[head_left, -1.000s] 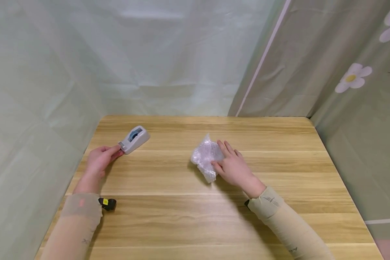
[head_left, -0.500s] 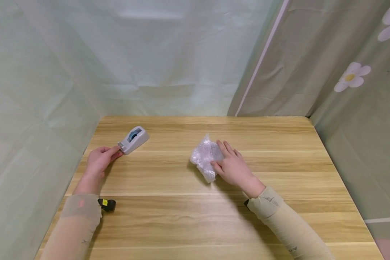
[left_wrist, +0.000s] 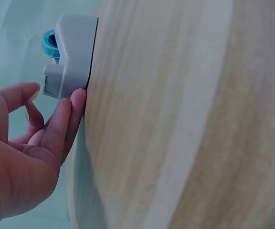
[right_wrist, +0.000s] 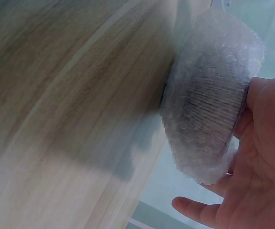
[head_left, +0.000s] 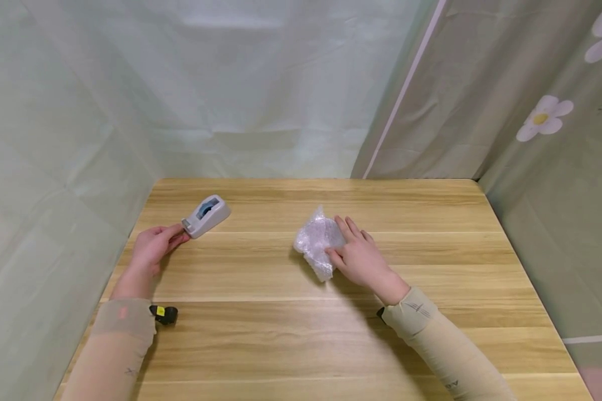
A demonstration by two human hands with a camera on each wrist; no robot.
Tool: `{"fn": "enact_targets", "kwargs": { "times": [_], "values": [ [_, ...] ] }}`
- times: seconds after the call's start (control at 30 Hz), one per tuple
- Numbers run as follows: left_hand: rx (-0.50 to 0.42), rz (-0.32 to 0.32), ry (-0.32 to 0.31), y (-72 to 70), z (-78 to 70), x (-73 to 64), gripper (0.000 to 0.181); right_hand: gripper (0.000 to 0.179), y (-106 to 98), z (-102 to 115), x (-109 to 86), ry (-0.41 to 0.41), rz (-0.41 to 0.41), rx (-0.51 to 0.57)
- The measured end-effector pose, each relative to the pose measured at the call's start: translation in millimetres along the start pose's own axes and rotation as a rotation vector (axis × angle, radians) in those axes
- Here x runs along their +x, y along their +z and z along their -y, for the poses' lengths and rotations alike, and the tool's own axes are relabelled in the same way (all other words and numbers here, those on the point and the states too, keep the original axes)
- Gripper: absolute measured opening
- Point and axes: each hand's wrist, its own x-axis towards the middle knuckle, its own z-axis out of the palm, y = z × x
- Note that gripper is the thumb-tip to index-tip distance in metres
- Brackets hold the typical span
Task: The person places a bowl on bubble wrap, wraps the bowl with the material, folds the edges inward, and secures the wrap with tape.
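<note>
My left hand (head_left: pixel 155 245) is at the front end of a grey tape dispenser (head_left: pixel 209 216) on the table's left side. In the left wrist view, two fairly straight fingers (left_wrist: pixel 61 114) touch the dispenser's lower front; the bent thumb (left_wrist: pixel 25 93) is right by its cutter end. A blue-rimmed tape roll (left_wrist: pixel 50 44) sits in the dispenser. Near the table's middle, my right hand (head_left: pixel 361 256) grips a bubble-wrapped bundle (right_wrist: pixel 214 95), thumb on one side and fingers partly hidden behind it. Dark, closely spaced lines show through the wrap; what is inside cannot be made out.
The wood-grain table (head_left: pixel 261 334) has pale curtains (head_left: pixel 261 89) behind it and on both sides. White flowers (head_left: pixel 544 118) are printed on the right curtain. Small black devices, one of them a wrist camera (head_left: pixel 164 314), stick out by the sleeves.
</note>
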Motion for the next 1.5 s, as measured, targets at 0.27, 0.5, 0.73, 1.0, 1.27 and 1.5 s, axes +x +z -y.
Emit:
{"fn": "enact_targets", "kwargs": {
  "times": [0.27, 0.5, 0.73, 1.0, 1.27, 1.5],
  "values": [
    [0.22, -0.071, 0.072, 3.3, 8.2, 0.8, 0.044, 0.054, 1, 0, 0.1, -0.003, -0.003, -0.001],
    [0.264, -0.077, 0.07, 5.0, 8.9, 3.1, 0.048, 0.055, 1, 0, 1.1, 0.002, -0.002, 0.0],
    [0.252, -0.078, 0.052, 6.3, 7.3, 2.9, 0.045, 0.055, 3, -1, 1.4, 0.01, 0.0, 0.002],
    [0.253, -0.078, 0.05, 6.3, 7.3, 2.4, 0.043, 0.059, 4, -1, 1.0, 0.009, -0.001, 0.003],
    [0.24, -0.078, 0.056, 3.2, 10.2, 3.9, 0.042, 0.06, 2, 1, -0.7, 0.012, -0.005, 0.009],
    [0.227, -0.081, 0.065, 4.7, 11.7, 2.9, 0.041, 0.059, 2, 0, -1.0, 0.007, -0.019, 0.004]
  ]
}}
